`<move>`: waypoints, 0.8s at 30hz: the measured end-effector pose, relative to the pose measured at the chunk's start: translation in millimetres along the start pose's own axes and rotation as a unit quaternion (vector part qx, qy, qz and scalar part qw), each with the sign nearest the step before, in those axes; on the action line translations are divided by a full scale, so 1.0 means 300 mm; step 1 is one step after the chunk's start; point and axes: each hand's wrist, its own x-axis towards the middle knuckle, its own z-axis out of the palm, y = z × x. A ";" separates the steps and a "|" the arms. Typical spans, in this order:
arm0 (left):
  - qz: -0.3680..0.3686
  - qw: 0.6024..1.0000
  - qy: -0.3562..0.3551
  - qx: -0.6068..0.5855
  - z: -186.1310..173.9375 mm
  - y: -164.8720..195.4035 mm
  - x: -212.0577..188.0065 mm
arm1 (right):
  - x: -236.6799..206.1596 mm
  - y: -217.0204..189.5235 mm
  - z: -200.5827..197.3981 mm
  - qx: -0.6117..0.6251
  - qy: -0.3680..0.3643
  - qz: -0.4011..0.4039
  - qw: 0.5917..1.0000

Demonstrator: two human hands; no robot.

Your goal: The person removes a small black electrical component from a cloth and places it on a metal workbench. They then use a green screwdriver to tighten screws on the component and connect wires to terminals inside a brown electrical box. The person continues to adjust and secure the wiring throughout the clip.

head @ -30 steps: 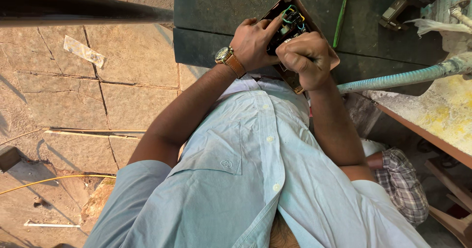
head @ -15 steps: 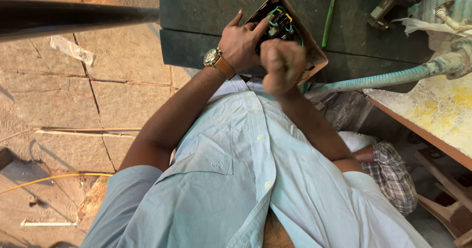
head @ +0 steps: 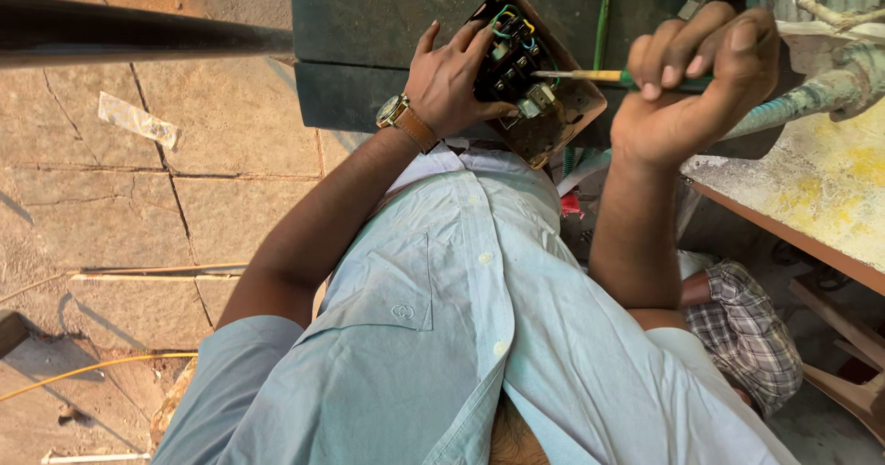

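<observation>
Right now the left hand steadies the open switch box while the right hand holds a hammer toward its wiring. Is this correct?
Not quite. The head view shows the right hand holding a green-handled screwdriver, not a hammer. The left hand does steady the open switch box.

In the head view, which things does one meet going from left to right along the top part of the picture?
Dark pipe → wristwatch → left hand → open electrical box → screwdriver → right hand → pale green hose.
</observation>
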 end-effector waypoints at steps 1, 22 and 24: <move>0.013 1.000 0.020 -0.006 0.005 -0.001 0.002 | 0.004 -0.003 -0.012 -0.009 0.000 -0.009 1.000; 0.021 1.000 -0.011 0.010 0.052 -0.019 0.084 | 0.119 0.225 -0.209 0.072 0.103 0.054 0.991; 0.015 0.999 -0.024 0.016 0.053 -0.018 0.085 | 0.119 0.215 -0.220 0.091 0.134 0.074 0.984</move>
